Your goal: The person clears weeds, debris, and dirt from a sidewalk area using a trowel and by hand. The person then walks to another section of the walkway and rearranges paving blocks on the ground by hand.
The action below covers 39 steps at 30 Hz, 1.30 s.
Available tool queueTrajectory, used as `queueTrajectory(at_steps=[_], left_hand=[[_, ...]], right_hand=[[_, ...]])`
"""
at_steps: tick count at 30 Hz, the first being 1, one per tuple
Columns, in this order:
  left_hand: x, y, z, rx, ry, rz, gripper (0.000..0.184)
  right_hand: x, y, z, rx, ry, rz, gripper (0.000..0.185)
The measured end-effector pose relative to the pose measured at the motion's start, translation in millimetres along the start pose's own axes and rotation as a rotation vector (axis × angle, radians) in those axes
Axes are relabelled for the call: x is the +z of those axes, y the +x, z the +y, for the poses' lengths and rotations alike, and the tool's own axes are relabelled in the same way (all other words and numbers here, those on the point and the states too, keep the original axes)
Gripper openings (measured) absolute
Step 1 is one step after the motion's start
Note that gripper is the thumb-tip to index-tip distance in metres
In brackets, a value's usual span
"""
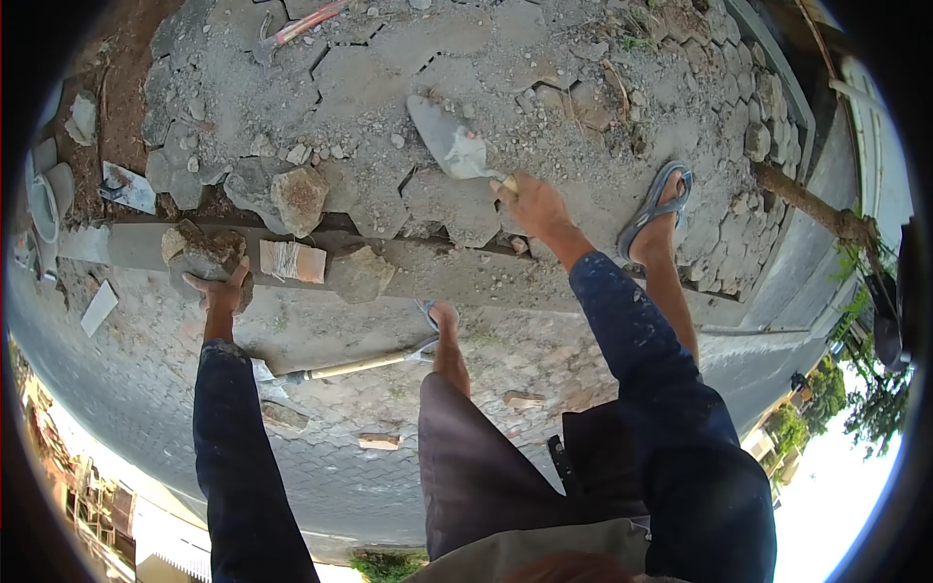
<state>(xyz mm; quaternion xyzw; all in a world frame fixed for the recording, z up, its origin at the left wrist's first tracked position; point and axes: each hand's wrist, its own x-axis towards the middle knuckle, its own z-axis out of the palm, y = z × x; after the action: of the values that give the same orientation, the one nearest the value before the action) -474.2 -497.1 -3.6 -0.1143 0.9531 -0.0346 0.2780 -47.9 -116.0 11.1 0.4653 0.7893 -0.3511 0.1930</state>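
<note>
My right hand (540, 206) is closed round the handle of a trowel (450, 144). Its broad blade, smeared with pale grey, points up and left over the rubble-strewn paving. At the left, my left hand (222, 288) grips a rough brown-grey stone (202, 255) at the kerb, with thumb and fingers spread against its near side. Right of that stone, a brick wound with string (293, 261) lies on the kerb (136, 245). Beside the brick are a pale stone (361, 275) and, farther up, a tan stone (299, 200). The underside of the gripped stone is hidden.
A long-handled shovel (360, 366) lies below the kerb near my foot. A red-handled hammer (303, 23) lies at the top. Broken hexagonal pavers (369, 199) and gravel cover the upper ground. A tree trunk (812, 199) stands at the right.
</note>
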Motion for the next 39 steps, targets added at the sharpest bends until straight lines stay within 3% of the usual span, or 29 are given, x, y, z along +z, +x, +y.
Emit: queueTrajectory(at_steps=[2,4,7,9,11,13,16,18,20,22,24,27,29,31,34,37,39], left_hand=[[-3.4,-4.8,2.6,0.027,-0.006,-0.016,0.154],[-2.6,-3.3,2.5,0.017,-0.008,-0.032,0.154],[-4.4,-3.2,8.2,0.005,-0.014,-0.026,0.155],[-1.8,-5.2,1.8,-0.006,-0.004,-0.015,0.155],[2.9,8.6,-5.7,0.099,-0.142,-0.055,0.155],[10.4,28.2,-14.6,0.101,-0.102,-0.044,0.156],[14.2,60.7,-26.0,0.244,0.142,-0.124,0.157],[26.2,106.6,-54.3,0.332,0.073,-0.166,0.156],[37.0,127.8,-74.5,0.419,-0.007,-0.214,0.155],[38.4,136.2,-76.2,0.455,0.05,-0.169,0.155],[30.1,106.4,-53.1,0.387,0.069,-0.122,0.156],[23.9,94.6,-50.4,0.336,0.055,-0.122,0.156],[19.9,85.3,-40.7,0.366,0.022,-0.161,0.156],[12.0,70.9,-30.2,0.249,0.039,-0.148,0.157],[24.5,126.3,-62.1,0.352,0.101,-0.198,0.155],[14.7,91.1,-42.8,0.32,0.073,-0.339,0.152],[16.9,71.7,-33.6,0.294,-0.005,-0.281,0.147]], right_hand=[[-16.7,1.2,45.1,0.094,0.135,0.114,0.047],[-45.4,-8.9,54.8,0.465,0.455,0.096,0.048],[-45.0,-23.4,61.6,0.625,0.616,0.273,0.05],[-18.9,-35.3,54.2,0.175,0.285,0.265,0.049],[-2.0,-41.8,11.2,0.034,0.13,-0.014,0.046],[11.5,-38.2,-27.9,-0.135,0.034,-0.124,0.05],[32.5,-4.6,-14.2,-0.184,-0.048,-0.07,0.052],[0.4,7.1,6.4,0.089,0.102,-0.084,0.047],[-14.2,13.2,61.3,0.072,0.097,0.2,0.048],[-46.5,3.7,111.4,0.466,0.56,0.204,0.048],[-61.5,-13.4,139.7,0.63,0.787,0.286,0.047],[-53.8,-41.1,92.2,0.596,0.747,0.297,0.046],[-16.7,-47.2,71.3,0.196,0.394,0.234,0.047],[6.5,-54.4,50.1,0.018,0.223,-0.022,0.049],[9.7,-60.6,70.5,0.067,0.08,-0.019,0.05],[-11.5,-66.9,125.6,0.28,0.153,0.112,0.049],[-23.6,-67.1,185.3,0.412,0.25,0.252,0.048]])
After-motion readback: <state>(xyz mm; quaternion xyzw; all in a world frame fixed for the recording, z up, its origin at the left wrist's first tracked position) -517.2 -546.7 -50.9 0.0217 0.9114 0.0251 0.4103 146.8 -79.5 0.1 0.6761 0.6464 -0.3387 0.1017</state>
